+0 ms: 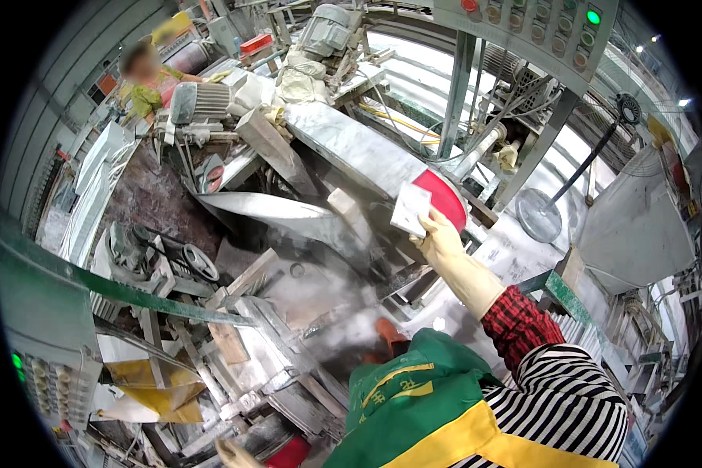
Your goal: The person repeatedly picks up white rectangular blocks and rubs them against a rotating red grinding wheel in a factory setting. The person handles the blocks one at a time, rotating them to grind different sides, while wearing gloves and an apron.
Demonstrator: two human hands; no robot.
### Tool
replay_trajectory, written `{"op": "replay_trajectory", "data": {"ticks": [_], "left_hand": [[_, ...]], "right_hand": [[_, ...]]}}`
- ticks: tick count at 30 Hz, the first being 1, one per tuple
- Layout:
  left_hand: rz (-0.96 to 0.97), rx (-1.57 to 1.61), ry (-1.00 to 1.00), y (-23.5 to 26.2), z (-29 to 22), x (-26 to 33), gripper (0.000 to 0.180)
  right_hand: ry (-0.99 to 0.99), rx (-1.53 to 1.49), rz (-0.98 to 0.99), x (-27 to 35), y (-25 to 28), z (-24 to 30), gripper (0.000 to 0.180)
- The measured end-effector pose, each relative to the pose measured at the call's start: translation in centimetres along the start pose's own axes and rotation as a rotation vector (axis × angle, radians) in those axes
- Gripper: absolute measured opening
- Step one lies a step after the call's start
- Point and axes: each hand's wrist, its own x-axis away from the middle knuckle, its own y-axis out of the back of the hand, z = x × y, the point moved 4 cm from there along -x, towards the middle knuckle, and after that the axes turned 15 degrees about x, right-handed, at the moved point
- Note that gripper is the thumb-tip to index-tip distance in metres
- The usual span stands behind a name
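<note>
My right hand [443, 240], in a cream glove, is closed on a small flat white-grey tile [410, 209]. The tile is held up at the red end [449, 204] of a long pale conveyor belt [359, 144]. At the bottom edge of the view my left hand [235, 454], gloved too, shows only in part; its visible fingers look stretched out, with nothing seen in them. Close beside it lies another red rounded surface [290, 452], partly cut off by the edge.
Dusty machine frames [281, 351] stand left of my legs. A control panel [522, 31] with a lit green button hangs at the top right, a second panel [54, 382] at the left. Behind the motors, a person [156, 90] works at far left. A round-based stand [540, 214] is right.
</note>
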Motion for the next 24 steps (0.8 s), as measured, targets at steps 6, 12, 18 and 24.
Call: {"op": "replay_trajectory", "data": {"ticks": [6, 12, 18, 24], "left_hand": [[-0.286, -0.545, 0.099, 8.4, 4.6, 5.2, 0.062], [-0.307, -0.591, 0.174, 8.9, 6.4, 7.2, 0.073], [-0.187, -0.622, 0.131, 10.7, 10.0, 6.4, 0.080], [-0.347, -1.009, 0.023, 10.9, 11.0, 6.7, 0.071]], "right_hand": [[0.116, 0.524, -0.384, -7.0, 6.7, -1.8, 0.067], [0.107, 0.739, -0.585, -10.5, 7.4, -2.6, 0.080], [0.102, 1.203, -0.592, -11.5, 8.1, -2.9, 0.076], [-0.264, 1.225, -0.326, -12.0, 8.5, -2.1, 0.069]]}}
